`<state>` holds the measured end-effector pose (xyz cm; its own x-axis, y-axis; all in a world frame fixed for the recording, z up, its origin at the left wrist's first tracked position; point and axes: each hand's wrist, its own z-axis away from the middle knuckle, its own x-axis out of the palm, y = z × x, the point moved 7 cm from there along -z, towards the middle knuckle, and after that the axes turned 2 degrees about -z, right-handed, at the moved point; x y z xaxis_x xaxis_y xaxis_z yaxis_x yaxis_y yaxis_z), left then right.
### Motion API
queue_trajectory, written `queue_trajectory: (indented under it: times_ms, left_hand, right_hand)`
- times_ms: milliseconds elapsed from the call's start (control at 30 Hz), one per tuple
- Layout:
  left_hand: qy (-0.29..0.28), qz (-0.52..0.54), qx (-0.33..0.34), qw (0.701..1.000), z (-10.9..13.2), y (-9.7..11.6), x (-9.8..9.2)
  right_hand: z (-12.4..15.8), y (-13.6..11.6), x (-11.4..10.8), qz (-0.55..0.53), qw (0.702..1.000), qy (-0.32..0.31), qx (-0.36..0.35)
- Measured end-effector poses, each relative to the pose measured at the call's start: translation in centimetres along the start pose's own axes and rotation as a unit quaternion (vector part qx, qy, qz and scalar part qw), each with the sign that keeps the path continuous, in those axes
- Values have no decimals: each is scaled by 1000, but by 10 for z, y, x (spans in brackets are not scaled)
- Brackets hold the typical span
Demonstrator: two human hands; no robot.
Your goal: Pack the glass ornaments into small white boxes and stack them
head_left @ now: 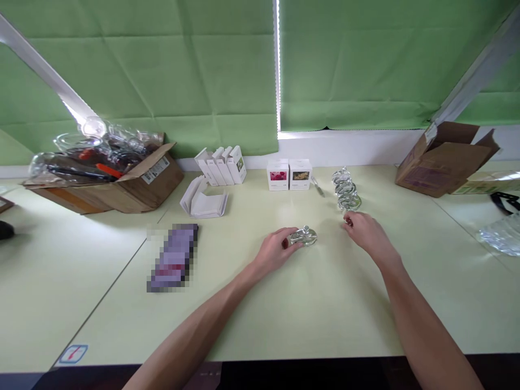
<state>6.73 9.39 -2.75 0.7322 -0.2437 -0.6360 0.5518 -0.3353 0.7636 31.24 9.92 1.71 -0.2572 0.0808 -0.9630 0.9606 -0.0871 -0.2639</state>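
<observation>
Glass of a clear, round form, fitted with a knob on top, makes up the piece (307,238) at the left hand (277,249). This piece sits on the pale green surface (325,303), near its middle. Left hand: fingers grasping the piece at its left edge, thumb on the near side, other fingers on the far side. Right hand (368,234): fingers curled together, just in front of a row of clear glass pieces (346,189); whether they grip anything cannot be told. The row runs away from the right hand toward the wall, its pieces close together.

Behind the left-hand piece, two small white boxes (278,183) stand side by side, each with a picture on its front. A slim item (318,187) lies just right of them. Further left, several white cartons (221,167) stand in a leaning line; an opened white carton (207,206) lies before them. A purple item (174,257), blurred out, lies nearer. Cardboard boxes stand at left (134,189) and right (439,157); the left one holds clear plastic packaging (117,141).
</observation>
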Motion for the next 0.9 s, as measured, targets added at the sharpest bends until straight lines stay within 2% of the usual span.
queue_trajectory:
  times_ms: [67, 133, 200, 300, 400, 733, 900]
  left_hand:
    - [0, 2, 4, 1000, 0, -1, 1]
    - [2, 4, 7, 1000, -1, -2, 2]
    - [2, 5, 7, 1000, -2, -2, 2]
    - [-3, 10, 1, 1000, -3, -2, 2]
    - [-7, 16, -2, 1000, -3, 0, 2]
    - [-2, 26, 15, 1000, -2, 4, 2]
    - [1, 24, 14, 1000, -2, 4, 2]
  right_hand:
    - [3, -13, -12, -114, 992, 42, -28]
    - [13, -32, -27, -265, 957, 89, -74]
    - [25, -53, -36, -331, 929, 107, -124]
    - [37, -82, -37, -300, 933, 98, -174]
    - [43, -97, -33, -244, 939, 112, -215]
    - [49, -114, -16, -123, 937, 90, -314]
    - [49, -115, -11, -117, 935, 85, -323]
